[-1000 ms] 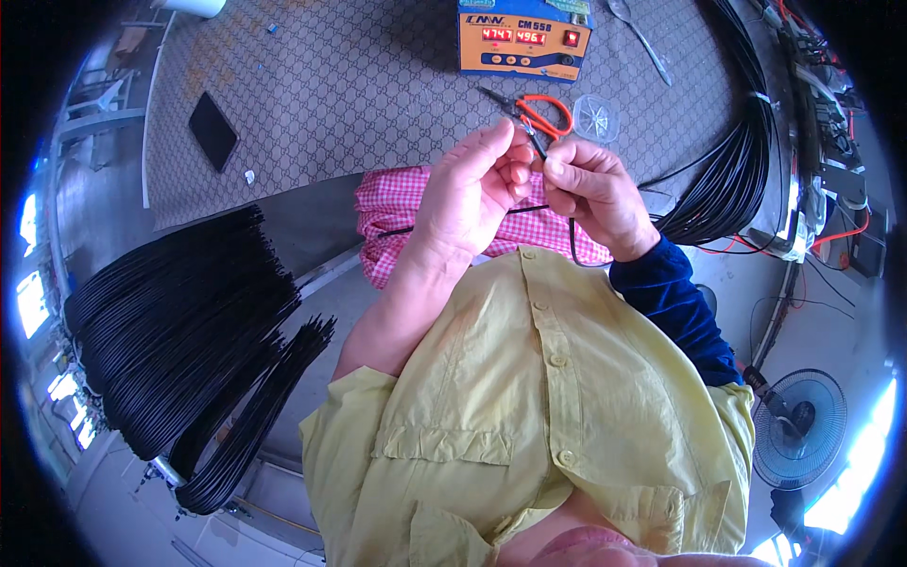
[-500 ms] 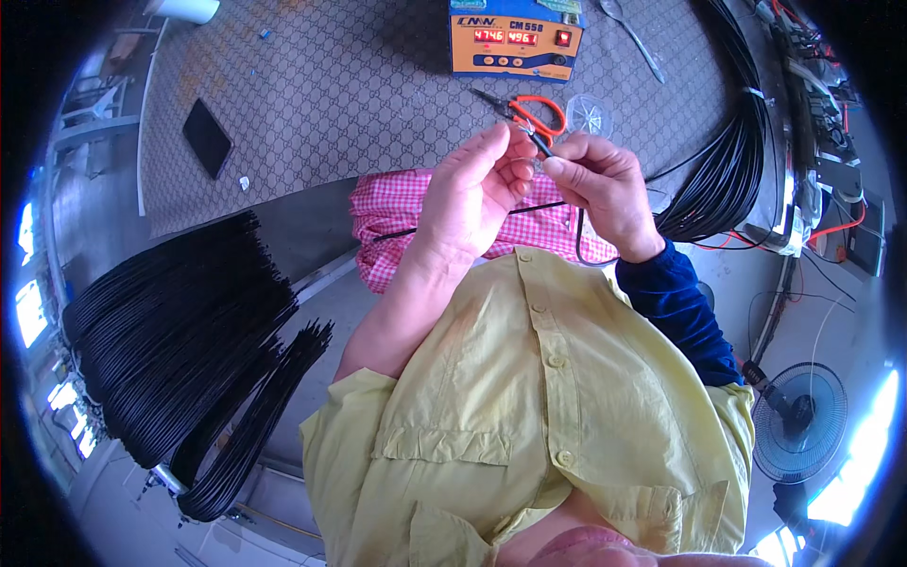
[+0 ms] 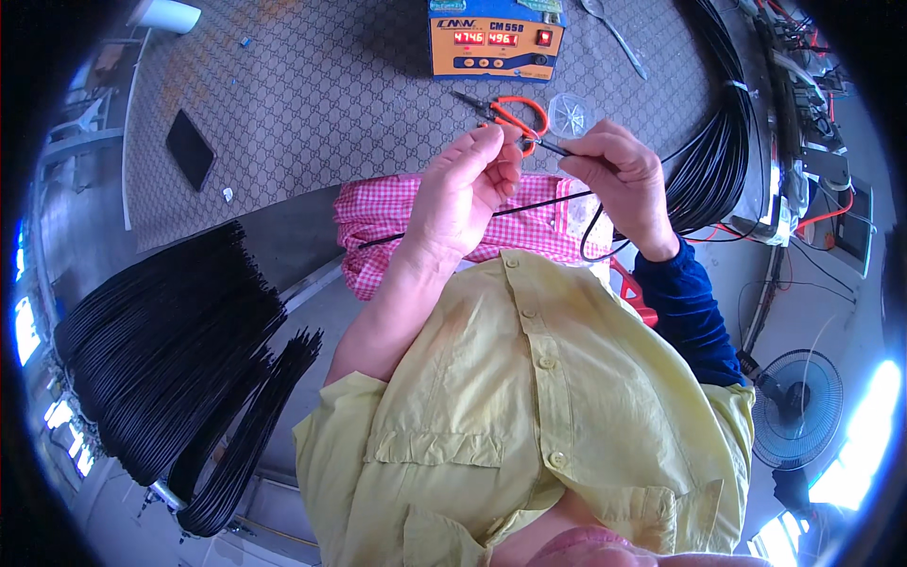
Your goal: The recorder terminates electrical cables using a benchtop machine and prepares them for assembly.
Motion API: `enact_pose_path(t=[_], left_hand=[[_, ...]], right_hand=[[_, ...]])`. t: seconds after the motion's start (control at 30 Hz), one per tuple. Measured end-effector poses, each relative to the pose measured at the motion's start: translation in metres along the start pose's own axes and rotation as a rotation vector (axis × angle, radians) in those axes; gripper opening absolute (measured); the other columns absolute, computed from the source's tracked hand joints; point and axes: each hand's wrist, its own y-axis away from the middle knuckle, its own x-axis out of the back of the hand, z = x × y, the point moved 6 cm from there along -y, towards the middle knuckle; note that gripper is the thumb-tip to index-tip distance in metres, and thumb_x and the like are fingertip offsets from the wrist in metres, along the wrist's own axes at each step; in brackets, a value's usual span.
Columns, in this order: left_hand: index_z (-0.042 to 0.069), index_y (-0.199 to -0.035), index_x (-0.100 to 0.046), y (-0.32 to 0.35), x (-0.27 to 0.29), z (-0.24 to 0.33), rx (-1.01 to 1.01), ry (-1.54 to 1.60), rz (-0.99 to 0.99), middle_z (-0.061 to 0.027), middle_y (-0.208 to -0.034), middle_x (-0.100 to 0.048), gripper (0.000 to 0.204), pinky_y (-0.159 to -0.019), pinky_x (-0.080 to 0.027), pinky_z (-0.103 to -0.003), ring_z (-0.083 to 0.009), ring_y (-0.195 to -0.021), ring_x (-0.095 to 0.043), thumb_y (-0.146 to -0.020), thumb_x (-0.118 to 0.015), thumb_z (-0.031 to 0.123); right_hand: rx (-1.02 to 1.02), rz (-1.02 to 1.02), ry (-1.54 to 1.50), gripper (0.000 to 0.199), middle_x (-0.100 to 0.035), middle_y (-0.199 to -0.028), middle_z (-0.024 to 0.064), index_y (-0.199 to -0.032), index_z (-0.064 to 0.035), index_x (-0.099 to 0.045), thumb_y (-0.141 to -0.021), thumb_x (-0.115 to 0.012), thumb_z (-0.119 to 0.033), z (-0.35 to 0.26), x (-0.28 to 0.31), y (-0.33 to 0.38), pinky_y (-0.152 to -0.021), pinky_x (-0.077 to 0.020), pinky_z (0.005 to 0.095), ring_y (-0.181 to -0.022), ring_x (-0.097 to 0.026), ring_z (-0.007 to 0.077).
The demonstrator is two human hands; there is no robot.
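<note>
My right hand (image 3: pixel 622 175) pinches a thin black cable (image 3: pixel 556 148) near its end, between thumb and forefinger. Pale, bare-looking strands show at the cable's tip, which points toward my left hand (image 3: pixel 470 180). Thumb and fingers of my left hand are curled together by that tip; whatever lies between them is too small to make out. Just beyond the fingertips, snips with orange handles (image 3: pixel 539 106) lie on the table. A small clear round dish (image 3: pixel 569 115) sits beside them. More black cable crosses above my lap, over a pink checked cloth (image 3: pixel 378 213).
An orange and blue machine with a lit display (image 3: pixel 498 49) stands on the patterned table (image 3: pixel 331 85). A dark phone-like slab (image 3: pixel 191 151) lies left, a spoon-like tool (image 3: pixel 616 40) farther right. Black cable bundles hang at left (image 3: pixel 161 350) and coil at right (image 3: pixel 713 165). A fan (image 3: pixel 798 408) stands lower right.
My right hand has moved slightly right, turning the cable end flatter and drawing it away from my left fingers. The whole view has shifted a little, with table things appearing farther left.
</note>
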Motion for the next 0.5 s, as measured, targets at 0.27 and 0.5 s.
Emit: enact_pose_path(t=[0.27, 0.5], left_hand=[[0.001, -0.097, -0.055, 0.0, -0.01, 0.006, -0.056, -0.058, -0.061, -0.0046, -0.079, -0.056, 0.022, -0.062, -0.043, -0.024, -0.0117, -0.068, -0.051, -0.085, -0.05, 0.019], [0.002, -0.093, -0.055, 0.002, -0.015, 0.012, -0.107, -0.184, -0.035, -0.0024, -0.077, -0.056, 0.021, -0.061, -0.04, -0.021, -0.0085, -0.066, -0.049, -0.085, -0.05, 0.02]], right_hand=[[-0.592, -0.168, -0.769, 0.017, -0.044, -0.061, -0.0018, -0.083, 0.0006, -0.055, -0.084, -0.053, -0.016, 0.025, -0.025, 0.016, -0.043, -0.0252, 0.0177, -0.048, -0.035, 0.0046], [-0.703, -0.167, -0.937, 0.023, -0.04, -0.055, -0.0021, -0.08, -0.0006, -0.053, -0.087, -0.047, -0.022, 0.024, -0.033, 0.018, -0.041, -0.0229, 0.0192, -0.045, -0.031, 0.0052]])
